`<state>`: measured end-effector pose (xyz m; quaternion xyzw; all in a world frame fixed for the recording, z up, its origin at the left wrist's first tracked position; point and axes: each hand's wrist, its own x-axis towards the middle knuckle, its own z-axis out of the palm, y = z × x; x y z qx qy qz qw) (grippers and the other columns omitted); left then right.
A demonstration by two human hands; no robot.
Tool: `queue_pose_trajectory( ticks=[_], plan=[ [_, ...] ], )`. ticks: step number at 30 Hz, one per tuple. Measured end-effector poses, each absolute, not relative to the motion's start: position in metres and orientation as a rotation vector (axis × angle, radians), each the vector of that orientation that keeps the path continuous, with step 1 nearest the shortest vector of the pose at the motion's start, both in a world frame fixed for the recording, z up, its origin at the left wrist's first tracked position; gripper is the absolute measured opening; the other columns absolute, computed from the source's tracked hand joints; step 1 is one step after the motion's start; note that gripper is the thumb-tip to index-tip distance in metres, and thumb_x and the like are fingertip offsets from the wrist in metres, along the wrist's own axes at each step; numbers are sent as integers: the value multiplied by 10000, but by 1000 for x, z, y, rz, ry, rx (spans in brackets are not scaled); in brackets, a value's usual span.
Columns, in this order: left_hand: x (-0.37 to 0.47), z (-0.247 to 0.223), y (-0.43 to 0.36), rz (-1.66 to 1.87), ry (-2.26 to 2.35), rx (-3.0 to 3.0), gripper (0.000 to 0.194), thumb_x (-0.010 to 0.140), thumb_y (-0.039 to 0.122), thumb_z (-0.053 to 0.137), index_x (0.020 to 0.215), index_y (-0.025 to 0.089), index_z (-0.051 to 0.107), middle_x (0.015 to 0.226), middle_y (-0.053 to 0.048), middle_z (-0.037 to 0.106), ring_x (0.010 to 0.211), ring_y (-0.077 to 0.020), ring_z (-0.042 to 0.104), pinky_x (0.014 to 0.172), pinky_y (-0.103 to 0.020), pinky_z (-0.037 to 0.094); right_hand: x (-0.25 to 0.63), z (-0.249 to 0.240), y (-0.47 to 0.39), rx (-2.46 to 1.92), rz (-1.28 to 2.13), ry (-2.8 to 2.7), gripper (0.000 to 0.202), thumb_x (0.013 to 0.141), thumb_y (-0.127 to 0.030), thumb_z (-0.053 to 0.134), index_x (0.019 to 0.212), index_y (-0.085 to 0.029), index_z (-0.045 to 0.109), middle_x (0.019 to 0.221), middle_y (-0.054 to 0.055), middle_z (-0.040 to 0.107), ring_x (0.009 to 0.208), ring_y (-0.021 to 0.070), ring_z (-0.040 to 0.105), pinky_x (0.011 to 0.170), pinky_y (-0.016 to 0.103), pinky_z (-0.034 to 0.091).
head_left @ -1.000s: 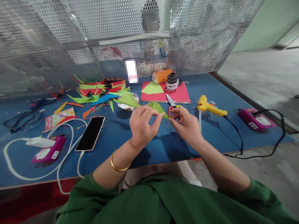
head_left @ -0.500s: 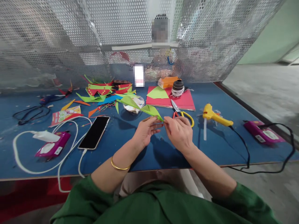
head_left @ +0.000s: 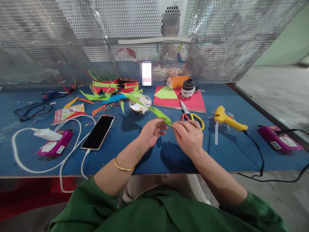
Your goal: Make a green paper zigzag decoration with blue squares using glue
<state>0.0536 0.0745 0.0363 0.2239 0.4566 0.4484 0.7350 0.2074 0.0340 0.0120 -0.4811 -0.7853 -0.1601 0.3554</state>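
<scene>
A long folded strip of light green paper [head_left: 156,111] slants over the table, its near end between my two hands. My left hand [head_left: 152,131], with a gold bangle at the wrist, has its fingers curled round the lower part of the strip. At the pointed tip, my right hand [head_left: 189,137] pinches the paper between thumb and fingers. Just beyond my right hand lie scissors [head_left: 197,120] with yellow and red handles. Behind the strip is a clear bowl [head_left: 140,105] with paper scraps in it.
Red and green paper masks [head_left: 105,87] lie at the back left. A phone [head_left: 98,132] and purple power strip [head_left: 56,143] are at left. Red sheets [head_left: 178,102] carry a string spool [head_left: 188,88]. At right are a yellow glue gun [head_left: 229,120] and another power strip [head_left: 280,138].
The green strip has turned narrower, more edge-on, between my hands. The camera view has shifted slightly, so the table items appear higher. Both hands keep their grip.
</scene>
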Motion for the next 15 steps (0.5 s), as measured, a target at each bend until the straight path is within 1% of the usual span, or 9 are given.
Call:
queue_pose_trajectory(
  ticks=[2,3,5,7,9,11,13,15],
  plan=[
    [53,36,75,999,1013,496,76,766,137,637,707,143,685,628,-15,680,542,-117,634,500,-222,446,213,17,31,-1210,-317,-2031,114,981,-230,552,1012,-241,662,1046,33,785,922,194,698,933,358,457],
    [53,35,76,1011,1021,497,74,764,136,638,703,146,679,629,-16,682,544,-119,637,502,-223,448,219,20,29,-1206,-286,-2014,121,978,-255,565,1060,-230,650,1080,50,777,974,207,698,948,366,462],
    [52,33,77,1032,1034,500,59,761,133,645,716,147,680,642,-20,693,556,-124,650,509,-225,456,242,27,26,-1284,-292,-1934,201,971,-278,567,1148,-204,628,1116,92,759,1036,241,688,947,391,470],
    [52,30,79,1045,1041,501,57,768,130,645,730,145,684,653,-23,702,569,-127,664,514,-225,469,276,31,26,-1518,-395,-1824,252,961,-273,540,1180,-189,631,1137,135,739,1049,292,678,903,429,471],
    [52,29,80,1052,1041,498,66,783,129,640,738,142,687,655,-24,708,578,-129,677,516,-222,482,314,31,29,-1842,-474,-1773,293,928,-255,526,1176,-164,651,1168,188,720,1046,341,671,875,469,445],
    [52,28,80,1059,1039,492,72,793,132,640,739,140,687,650,-23,710,576,-129,683,511,-217,491,349,28,35,-2154,-468,-1820,295,871,-243,555,1124,-141,667,1135,231,719,1026,378,660,829,479,427],
    [53,29,80,1066,1034,483,72,792,127,644,735,133,686,641,-27,711,572,-132,687,510,-218,502,373,23,43,-2252,-434,-1931,309,804,-172,582,1100,-122,657,1135,245,706,1024,383,644,813,466,419],
    [53,29,80,1075,1027,473,74,786,112,646,725,124,685,624,-30,706,569,-138,692,522,-226,520,385,18,50,-2255,-414,-2011,316,778,-122,574,1083,-125,657,1111,236,702,991,360,641,788,437,408]
  ],
)
